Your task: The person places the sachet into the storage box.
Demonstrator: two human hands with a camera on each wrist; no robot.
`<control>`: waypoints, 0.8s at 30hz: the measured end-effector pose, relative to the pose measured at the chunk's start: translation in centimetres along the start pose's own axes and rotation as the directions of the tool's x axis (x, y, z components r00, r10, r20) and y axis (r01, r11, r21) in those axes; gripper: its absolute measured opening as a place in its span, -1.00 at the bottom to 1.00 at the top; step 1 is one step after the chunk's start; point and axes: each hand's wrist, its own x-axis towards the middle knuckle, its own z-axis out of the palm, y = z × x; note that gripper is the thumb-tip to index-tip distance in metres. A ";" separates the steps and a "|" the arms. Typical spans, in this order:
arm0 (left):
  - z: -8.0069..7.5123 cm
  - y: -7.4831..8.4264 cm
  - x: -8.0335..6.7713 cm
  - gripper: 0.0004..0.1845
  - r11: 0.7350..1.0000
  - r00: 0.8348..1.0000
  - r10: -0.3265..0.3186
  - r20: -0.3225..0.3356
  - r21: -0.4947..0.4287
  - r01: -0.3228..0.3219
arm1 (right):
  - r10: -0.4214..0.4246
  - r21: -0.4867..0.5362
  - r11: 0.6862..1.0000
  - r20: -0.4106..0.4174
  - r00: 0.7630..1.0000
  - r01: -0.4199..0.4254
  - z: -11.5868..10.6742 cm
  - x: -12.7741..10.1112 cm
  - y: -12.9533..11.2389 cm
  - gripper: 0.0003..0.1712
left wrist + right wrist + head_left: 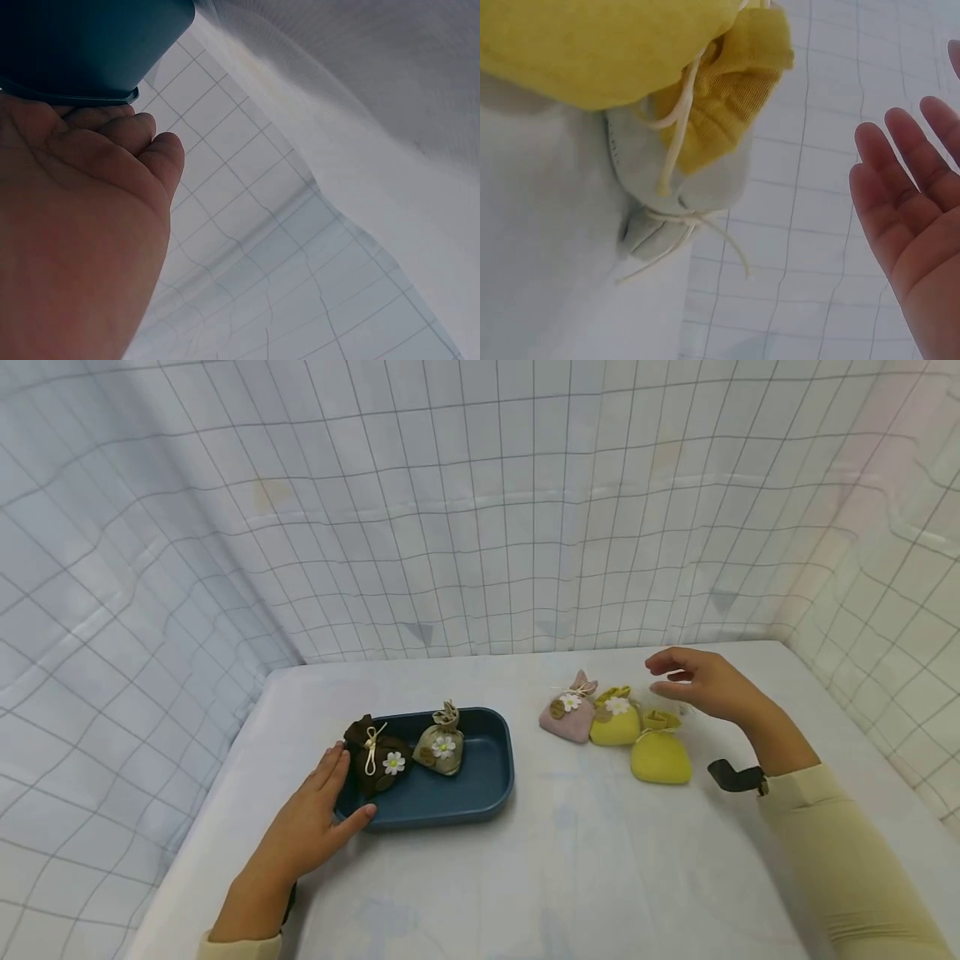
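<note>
The left hand (311,827) is lying flat on the desk (480,893) near its left edge, fingers straight and relaxed, and is touching the near left corner of a dark blue tray (480,785). The thumb is resting against the tray's front rim. In the tray, 2 small drawstring pouches are standing: a dark brown pouch (378,764) just beside the fingers and a beige pouch (441,750) to its right. Each is showing a white daisy decoration and a tied cord at the neck.

The right hand (701,683) is hovering over the far right part of the desk, fingers spread loosely and holding nothing. Just beside it, a white pouch (667,217) is lying, hard to see against the pale cloth; its cream cord is hanging loose. Touching it is a plain yellow pouch (660,753) with a gathered neck. To the left of that, a yellow pouch with a daisy (615,720) and a pink pouch (568,717) are sitting side by side, touching each other.
</note>
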 end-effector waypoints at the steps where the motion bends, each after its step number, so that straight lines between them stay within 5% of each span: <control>1: 0.0 0.0 0.0 0.00 1.000 1.000 0.001 -0.001 0.000 -0.001 | 0.027 0.015 1.000 -0.011 1.000 -0.026 -0.2 -0.4 0.3 -0.56; 11: 0.0 -0.1 0.1 0.00 1.000 1.000 0.000 0.001 -0.012 0.000 | 0.097 0.067 0.993 -0.009 0.995 -0.097 -0.8 -3.9 3.2 -0.47; 24: 0.0 -0.1 0.1 0.00 1.000 1.000 0.000 -0.002 -0.018 0.000 | 0.178 0.122 0.976 0.026 0.984 -0.180 2.0 -6.4 4.4 -0.48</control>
